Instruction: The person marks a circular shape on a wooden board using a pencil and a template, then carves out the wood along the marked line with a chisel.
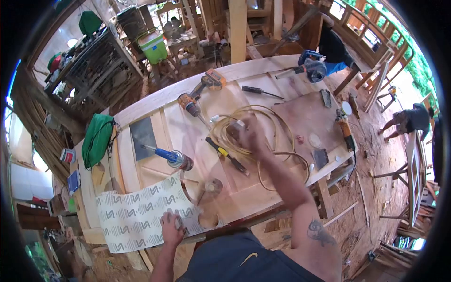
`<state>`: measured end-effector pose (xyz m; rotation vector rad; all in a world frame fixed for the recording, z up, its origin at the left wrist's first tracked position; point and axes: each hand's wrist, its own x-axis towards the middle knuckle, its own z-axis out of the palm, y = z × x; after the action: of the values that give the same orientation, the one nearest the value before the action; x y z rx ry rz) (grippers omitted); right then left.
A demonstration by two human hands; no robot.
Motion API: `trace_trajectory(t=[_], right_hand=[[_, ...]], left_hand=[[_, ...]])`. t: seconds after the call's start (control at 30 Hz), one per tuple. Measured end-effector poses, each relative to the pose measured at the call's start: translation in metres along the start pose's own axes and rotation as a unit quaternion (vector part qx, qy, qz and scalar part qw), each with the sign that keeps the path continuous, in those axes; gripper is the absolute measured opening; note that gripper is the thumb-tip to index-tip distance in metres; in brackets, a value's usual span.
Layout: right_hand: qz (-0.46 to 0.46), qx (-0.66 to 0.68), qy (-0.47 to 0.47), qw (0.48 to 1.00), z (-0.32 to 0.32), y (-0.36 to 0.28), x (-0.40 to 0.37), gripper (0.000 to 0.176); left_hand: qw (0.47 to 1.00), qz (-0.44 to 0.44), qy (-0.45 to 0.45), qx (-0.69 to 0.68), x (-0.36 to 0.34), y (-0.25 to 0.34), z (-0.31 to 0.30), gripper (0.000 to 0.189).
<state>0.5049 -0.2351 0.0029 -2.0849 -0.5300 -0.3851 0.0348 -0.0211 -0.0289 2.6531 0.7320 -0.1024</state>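
Observation:
My left hand (172, 229) rests on a patterned white printed sheet (136, 214) at the bench's near edge, fingers curled round a small greyish object. Stretched over a coiled yellowish hose (293, 162), my right hand (253, 137) is closed on a small brownish item with a whitish top, blurred. Left of the hose lie an orange cordless drill (189, 104) and a black-and-yellow tool (220, 149). A blue-handled brush (164, 154) lies across a can (185, 162). Between my hands stands a clear container (213, 186).
On the bench (155, 105) also lie a green bag (97, 141), a screwdriver (256, 89), a blue power tool (312, 68) and an angle grinder (345, 129). Beyond are a green cooler (153, 47), a bending person (331, 44) and another person (413, 120) at far right.

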Motion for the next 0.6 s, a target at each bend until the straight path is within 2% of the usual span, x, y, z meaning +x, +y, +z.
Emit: trace_trajectory(t=[0.03, 0.07, 0.13, 0.2, 0.27, 0.4, 0.5, 0.6], right_hand=[[-0.042, -0.086, 0.047, 0.994, 0.004, 0.033, 0.036, 0.019], [-0.065, -0.108, 0.096, 0.987, 0.021, 0.072, 0.065, 0.024], [-0.011, -0.191, 0.008, 0.981, 0.017, 0.112, 0.104, 0.034], [0.006, -0.215, -0.024, 0.976, 0.042, 0.187, 0.134, 0.040], [0.024, -0.280, -0.143, 0.949, 0.029, 0.197, 0.154, 0.047], [0.156, -0.372, -0.183, 0.897, 0.028, 0.196, 0.168, 0.047], [0.133, -0.453, -0.231, 0.851, 0.021, 0.163, 0.177, 0.039], [0.115, -0.451, -0.251, 0.849, 0.027, 0.171, 0.177, 0.033]], left_hand=[[1.000, 0.022, 0.012, -0.003, -0.003, -0.002, 0.002, 0.067], [0.999, 0.044, 0.025, -0.006, -0.005, -0.005, 0.004, 0.068], [0.997, 0.063, 0.039, -0.015, -0.007, -0.007, 0.004, 0.067], [0.997, 0.049, 0.044, -0.029, -0.006, -0.002, 0.002, 0.066], [0.998, 0.040, 0.046, -0.023, -0.005, 0.002, 0.000, 0.065], [0.999, 0.025, 0.034, -0.023, -0.001, 0.005, -0.006, 0.065], [0.999, 0.022, 0.030, -0.020, 0.000, 0.003, -0.007, 0.067], [0.999, 0.033, 0.034, -0.020, -0.001, 0.004, -0.009, 0.068]])
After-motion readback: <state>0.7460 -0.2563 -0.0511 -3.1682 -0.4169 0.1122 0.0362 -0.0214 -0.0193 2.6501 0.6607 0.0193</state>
